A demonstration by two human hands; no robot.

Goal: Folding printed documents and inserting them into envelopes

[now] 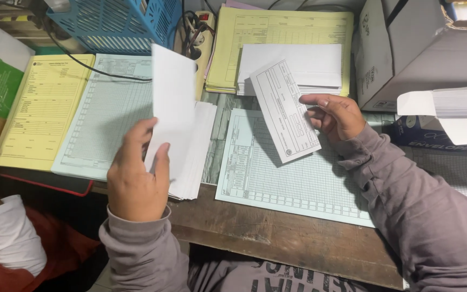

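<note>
Worn wooden planks form the desk (277, 232), and we take the large gridded sheet (293, 178) lying near its front edge as our landmark.

We find our right hand (335, 114) above the upper right part of that sheet, fingers clenched on the edge of a narrow printed slip (286, 111). The slip is raised off the desk and tilted, its lower end hanging over the sheet's top half.

Our left hand (136, 178) is well to the left of the sheet. It grips a blank white envelope (173, 108) between thumb and fingers, holding it nearly upright. Directly beneath that hand lies a stack of white envelopes (194, 157), its right edge just beside the sheet's left border.

Left of the stack we note a second gridded form (104, 113), and further left a yellow form pad (41, 108). Behind the landmark sheet rests another white envelope pile (309, 65) on top of a yellow pad (277, 32). A blue plastic basket (114, 21) stands at the far left rear. To the right of the sheet sits an open box of envelopes (455, 113), with a larger cardboard box (406, 48) behind it.

A second person's white sleeve (9, 232) appears at the lower left, well apart from the sheet.
</note>
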